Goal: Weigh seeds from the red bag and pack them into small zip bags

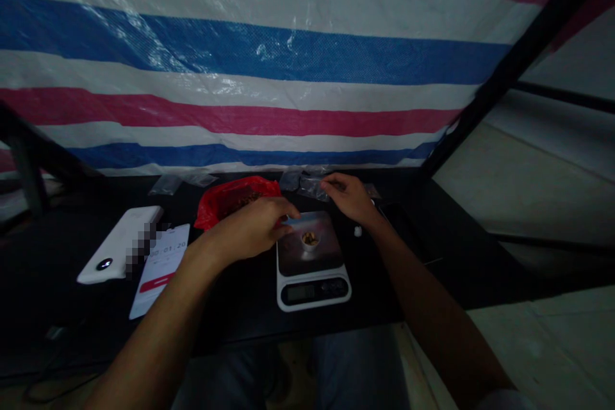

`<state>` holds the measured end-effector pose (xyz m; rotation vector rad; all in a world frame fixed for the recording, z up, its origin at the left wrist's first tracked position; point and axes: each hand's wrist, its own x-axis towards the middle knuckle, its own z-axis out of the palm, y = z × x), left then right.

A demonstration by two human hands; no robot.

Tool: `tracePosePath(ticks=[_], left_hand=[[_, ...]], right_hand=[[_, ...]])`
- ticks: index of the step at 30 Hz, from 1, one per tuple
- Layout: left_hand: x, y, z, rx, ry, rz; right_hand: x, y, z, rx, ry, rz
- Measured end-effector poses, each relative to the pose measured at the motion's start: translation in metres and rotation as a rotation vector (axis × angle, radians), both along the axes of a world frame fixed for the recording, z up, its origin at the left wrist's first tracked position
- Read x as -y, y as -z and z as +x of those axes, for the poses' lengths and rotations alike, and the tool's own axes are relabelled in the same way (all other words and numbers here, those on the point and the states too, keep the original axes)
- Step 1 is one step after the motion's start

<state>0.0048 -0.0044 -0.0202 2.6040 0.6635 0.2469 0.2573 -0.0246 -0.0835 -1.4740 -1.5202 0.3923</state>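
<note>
A white kitchen scale [314, 300] with a dark metal top stands in front of me. On its plate sits a small white cup [310, 245] holding brownish pieces. My left hand [262, 221] hovers at the scale's upper left edge, thumb and forefinger apart, with nothing visible between them. Behind it lies an open red plastic bag [211, 198] with brown pieces inside. Beyond the scale's far right corner, my right hand [353, 197] has its fingertips together on a small clear plastic bag [311, 187]; the grip is partly hidden.
A white power bank [120, 240] and a phone [156, 275] showing a running timer lie on the left. More clear bags [166, 184] rest along the back. A small white piece [358, 230] and a dark flat object [403, 230] are at right. Striped sheeting [269, 38] hangs behind.
</note>
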Motion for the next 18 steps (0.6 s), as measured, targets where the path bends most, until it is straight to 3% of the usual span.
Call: tracePosePath(ticks=[3,9,14,18], left_hand=[[0.002,0.006,-0.005,-0.106,0.021,-0.055],[0.004,0.014,-0.004,-0.107,0.038,-0.094],[-0.012,0.011,-0.008,-0.078,-0.138,0.09],[-0.017,0.008,-0.003,-0.231,-0.148,0.165]], right_hand=[[0.0,0.001,0.0,0.018,-0.007,-0.005],[-0.001,0.004,-0.001,0.023,-0.012,-0.011],[-0.001,0.003,-0.003,0.026,-0.018,-0.014],[0.0,0.003,-0.003,0.033,-0.032,-0.011]])
